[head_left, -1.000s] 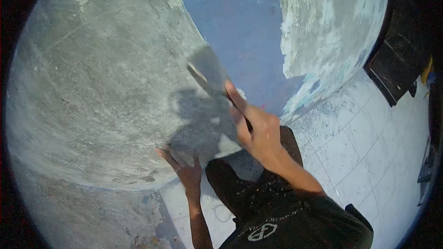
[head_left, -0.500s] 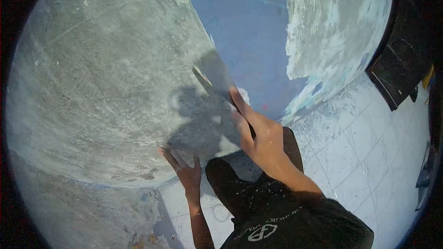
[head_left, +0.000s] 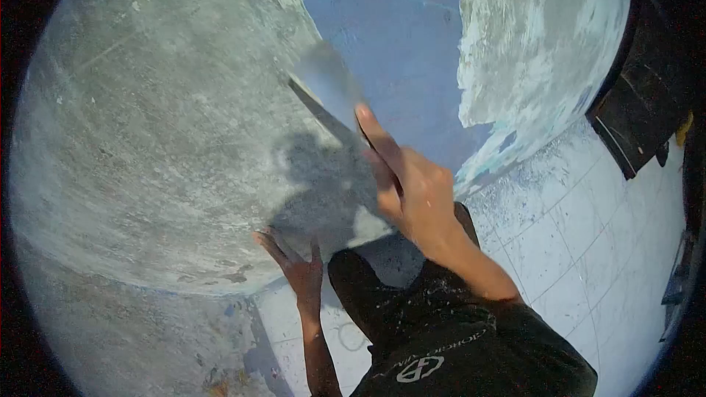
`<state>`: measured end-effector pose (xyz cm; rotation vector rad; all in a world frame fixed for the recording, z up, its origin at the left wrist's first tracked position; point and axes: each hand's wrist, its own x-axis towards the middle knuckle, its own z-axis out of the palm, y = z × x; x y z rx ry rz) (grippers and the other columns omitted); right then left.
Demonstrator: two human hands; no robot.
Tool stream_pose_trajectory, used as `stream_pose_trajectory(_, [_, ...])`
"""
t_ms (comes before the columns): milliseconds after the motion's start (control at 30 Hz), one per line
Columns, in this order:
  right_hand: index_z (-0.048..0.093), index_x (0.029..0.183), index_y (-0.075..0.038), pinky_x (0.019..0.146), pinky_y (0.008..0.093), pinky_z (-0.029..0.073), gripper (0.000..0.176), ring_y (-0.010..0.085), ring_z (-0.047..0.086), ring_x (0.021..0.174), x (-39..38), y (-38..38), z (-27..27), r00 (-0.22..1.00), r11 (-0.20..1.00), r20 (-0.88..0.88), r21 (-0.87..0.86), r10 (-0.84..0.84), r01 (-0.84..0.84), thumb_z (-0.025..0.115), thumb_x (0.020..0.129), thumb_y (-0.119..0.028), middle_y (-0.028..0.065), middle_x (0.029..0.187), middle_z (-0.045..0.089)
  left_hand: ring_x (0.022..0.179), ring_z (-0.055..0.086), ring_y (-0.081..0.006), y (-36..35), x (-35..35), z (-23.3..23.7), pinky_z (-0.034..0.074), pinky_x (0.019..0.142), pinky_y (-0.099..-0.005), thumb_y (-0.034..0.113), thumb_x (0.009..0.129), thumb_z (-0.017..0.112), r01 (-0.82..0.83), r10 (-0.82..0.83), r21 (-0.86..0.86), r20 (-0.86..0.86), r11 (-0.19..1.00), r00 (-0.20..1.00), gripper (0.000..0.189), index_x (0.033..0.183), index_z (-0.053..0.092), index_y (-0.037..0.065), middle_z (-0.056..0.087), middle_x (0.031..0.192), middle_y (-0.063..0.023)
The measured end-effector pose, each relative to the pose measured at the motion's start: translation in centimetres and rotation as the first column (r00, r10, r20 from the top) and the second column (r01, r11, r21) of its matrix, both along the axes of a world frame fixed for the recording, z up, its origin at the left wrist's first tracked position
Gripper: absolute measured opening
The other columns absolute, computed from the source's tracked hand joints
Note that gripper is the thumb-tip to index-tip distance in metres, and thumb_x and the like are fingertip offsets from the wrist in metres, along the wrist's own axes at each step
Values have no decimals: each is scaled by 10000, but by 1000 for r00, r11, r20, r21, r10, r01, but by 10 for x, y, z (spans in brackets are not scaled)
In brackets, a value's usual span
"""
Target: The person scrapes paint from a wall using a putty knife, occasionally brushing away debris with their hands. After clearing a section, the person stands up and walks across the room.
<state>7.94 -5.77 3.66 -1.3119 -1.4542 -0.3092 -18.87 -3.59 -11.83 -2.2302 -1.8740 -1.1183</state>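
Note:
My right hand (head_left: 421, 195) is closed round the handle of a scraper, with a finger stretched along it toward the blade. The wide blade (head_left: 329, 77) is blurred and sits over the edge between bare grey wall and blue paint (head_left: 397, 37). Most of the handle is hidden by my fingers. Lower down, my left hand (head_left: 298, 268) has its fingers spread against the bottom part of the grey wall (head_left: 162, 140), holding nothing. A shadow of my head and arm falls on the wall between the two hands.
Right of the blue strip is a patchy scraped area (head_left: 515, 44). White floor tiles (head_left: 581, 235) with paint flakes lie below the wall. A dark object (head_left: 636, 117) stands at the right edge. My dark-clothed knees are close to the wall.
My right hand has moved slightly up with the scraper, and the blade now shows lighter, its shadow apart from it on the wall. The left hand stays nearly in place.

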Motion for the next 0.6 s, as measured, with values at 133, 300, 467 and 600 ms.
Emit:
stream_pose_trajectory(133, [514, 1477, -200, 448, 384, 476, 569, 262, 595, 495, 5, -24, -19, 999, 991, -7, -132, 38, -38, 652, 926, -162, 84, 672, 593, 1528, 36, -446, 4, -2, 0, 208, 1232, -519, 287, 901, 759, 3, -3, 16, -13, 1000, 1000, 1009, 1592, 86, -8, -27, 1647, -272])
stream_pose_trajectory(300, [555, 1451, -168, 530, 338, 485, 566, 234, 628, 542, 10, -13, -9, 999, 994, -17, -101, 29, -30, 634, 915, -3, 141, 701, 648, 1517, 33, -480, 1, 2, 2, 207, 1222, -550, 268, 892, 759, 4, -5, 12, 21, 1000, 1000, 1009, 1590, 88, -19, -11, 1635, -307])
stream_pose_trajectory(467, [567, 1446, -189, 448, 331, 433, 523, 179, 516, 444, 6, -27, -11, 999, 991, -47, -132, 18, -24, 661, 936, -120, 87, 599, 560, 1530, 39, -442, 4, 3, -6, 216, 1228, -527, 279, 904, 756, -31, 31, 12, 8, 999, 1000, 1024, 1598, 51, 12, -27, 1649, -264])
stream_pose_trajectory(600, [616, 1397, -165, 499, 312, 454, 492, 164, 525, 486, 10, -40, -2, 997, 981, -83, -196, -9, -7, 659, 926, -25, 107, 651, 634, 1528, 22, -452, 4, 11, -9, 225, 1219, -549, 295, 909, 745, -17, 17, -3, 63, 1000, 998, 1029, 1601, 35, 19, -44, 1647, -269])
